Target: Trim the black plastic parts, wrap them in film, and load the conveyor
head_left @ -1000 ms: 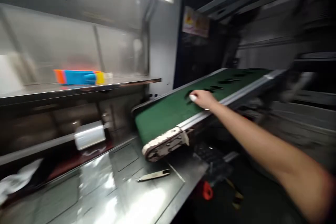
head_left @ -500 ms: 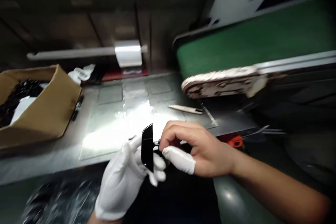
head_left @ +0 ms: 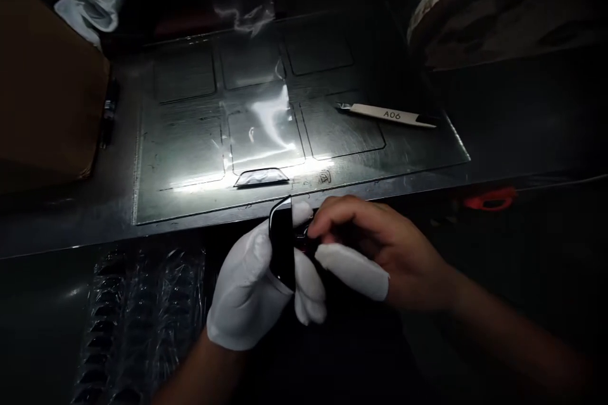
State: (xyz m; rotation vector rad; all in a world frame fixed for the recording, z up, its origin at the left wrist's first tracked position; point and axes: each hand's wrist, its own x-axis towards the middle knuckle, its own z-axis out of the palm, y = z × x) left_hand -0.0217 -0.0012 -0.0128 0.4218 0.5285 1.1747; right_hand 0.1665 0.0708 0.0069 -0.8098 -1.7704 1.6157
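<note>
A: Blk piece [head_left: 282,243] posn?
B: ~7 o'clock off view ctr, in gloved L hand [head_left: 249,294], fingers closed round it.
A: R hand [head_left: 384,234]?
B: Piece's 3 o'clock, fingers curled, tips close; can't tell if gripping.

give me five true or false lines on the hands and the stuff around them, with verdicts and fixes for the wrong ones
1. The left hand, in a white glove, holds a glossy black piece. True.
2. Both hands are fully gloved. False: the right hand is bare apart from a white cover on its thumb.
3. The tool marked A06 lies on the sheet with black outlines. True.
4. The cardboard box stands at the right edge of the view. False: it is at the left edge.
5. The only black piece in view is the one in hand. False: rows of dark pieces show in clear plastic packaging at lower left.
</note>
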